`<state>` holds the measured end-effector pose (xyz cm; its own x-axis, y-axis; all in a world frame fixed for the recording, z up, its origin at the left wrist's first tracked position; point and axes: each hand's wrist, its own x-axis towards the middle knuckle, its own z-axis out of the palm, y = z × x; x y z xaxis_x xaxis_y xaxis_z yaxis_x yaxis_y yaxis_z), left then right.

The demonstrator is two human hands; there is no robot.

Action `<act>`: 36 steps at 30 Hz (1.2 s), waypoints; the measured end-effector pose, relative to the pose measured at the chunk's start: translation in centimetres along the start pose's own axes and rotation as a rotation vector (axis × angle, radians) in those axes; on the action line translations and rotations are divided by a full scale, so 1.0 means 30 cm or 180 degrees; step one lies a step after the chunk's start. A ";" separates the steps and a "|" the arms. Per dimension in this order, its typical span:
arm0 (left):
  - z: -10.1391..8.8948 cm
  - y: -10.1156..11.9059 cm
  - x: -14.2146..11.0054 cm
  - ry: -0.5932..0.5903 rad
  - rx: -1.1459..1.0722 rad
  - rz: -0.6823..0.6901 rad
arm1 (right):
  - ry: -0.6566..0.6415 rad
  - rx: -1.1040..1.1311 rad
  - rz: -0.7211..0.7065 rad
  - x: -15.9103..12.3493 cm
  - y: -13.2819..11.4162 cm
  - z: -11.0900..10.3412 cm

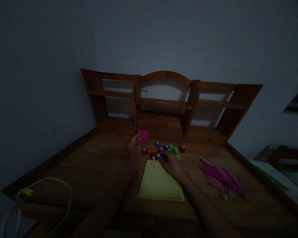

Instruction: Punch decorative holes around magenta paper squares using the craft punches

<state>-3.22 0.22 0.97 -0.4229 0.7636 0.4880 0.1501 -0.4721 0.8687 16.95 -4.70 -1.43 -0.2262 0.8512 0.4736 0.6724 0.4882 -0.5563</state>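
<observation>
Pink, squarish paper (144,138) is pinched by left fingers (137,136) near the wooden desk's (89,158) back edge; right fingers (165,153) grasp a purple punch (158,156).

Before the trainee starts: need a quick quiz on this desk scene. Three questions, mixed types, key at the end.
1. True or false: in this view, the yellow paper lies to the right of the pink paper strips.
2. Fill in: the left hand holds up a ____ piece of paper.
3. Pick one: the mini punch at the fingertips of the right hand is (A) red, (B) purple, (C) green.

Key:
1. False; the yellow paper lies to the left of the pink paper strips.
2. Pink.
3. B.
</observation>
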 end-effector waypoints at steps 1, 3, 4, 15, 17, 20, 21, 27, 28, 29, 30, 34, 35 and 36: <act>0.004 0.002 -0.001 -0.0030 -0.0076 -0.0057 | 0.0006 -0.0037 0.0032 0.000 0.001 0.003; 0.014 0.005 -0.004 -0.0141 -0.0306 -0.0127 | -0.0002 -0.0096 0.0099 -0.002 0.005 0.012; 0.020 0.007 -0.006 -0.0211 -0.0418 -0.0139 | -0.0002 -0.0120 0.0131 -0.003 0.009 0.017; 0.058 0.006 -0.032 -0.1045 -0.0573 -0.0244 | 0.0136 0.0119 0.0096 0.002 0.007 0.016; 0.058 0.015 -0.039 -0.1109 -0.0526 -0.0282 | 0.0338 0.0328 0.0159 0.006 -0.007 0.005; 0.060 0.025 -0.047 -0.1158 -0.0450 -0.0325 | 0.0629 0.0574 0.0321 0.011 -0.021 -0.012; 0.061 0.025 -0.049 -0.1176 -0.0451 -0.0330 | 0.0698 0.0646 0.0364 0.013 -0.023 -0.017; 0.068 0.017 -0.055 -0.1323 -0.0483 -0.0324 | 0.0674 0.0904 0.0425 0.014 -0.020 -0.021; 0.068 0.018 -0.056 -0.1349 -0.0476 -0.0323 | 0.0624 0.0911 0.0416 0.014 -0.019 -0.017; 0.069 0.020 -0.057 -0.1381 -0.0475 -0.0321 | 0.0582 0.0918 0.0408 0.014 -0.019 -0.014; 0.069 0.021 -0.059 -0.1414 -0.0482 -0.0315 | 0.0542 0.0931 0.0402 0.014 -0.019 -0.011; 0.070 0.020 -0.063 -0.1519 -0.0551 -0.0298 | 0.0446 0.0954 0.0412 0.013 -0.025 -0.008; 0.070 0.018 -0.063 -0.1531 -0.0565 -0.0304 | 0.0434 0.0948 0.0408 0.013 -0.028 -0.010; 0.070 0.016 -0.063 -0.1539 -0.0578 -0.0314 | 0.0418 0.0943 0.0397 0.012 -0.031 -0.014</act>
<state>-0.48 -0.53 0.66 0.0399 0.9041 0.4255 -0.0449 -0.4238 0.9047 16.53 -4.94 -0.44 -0.0496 0.8851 0.4627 0.4509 0.4332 -0.7804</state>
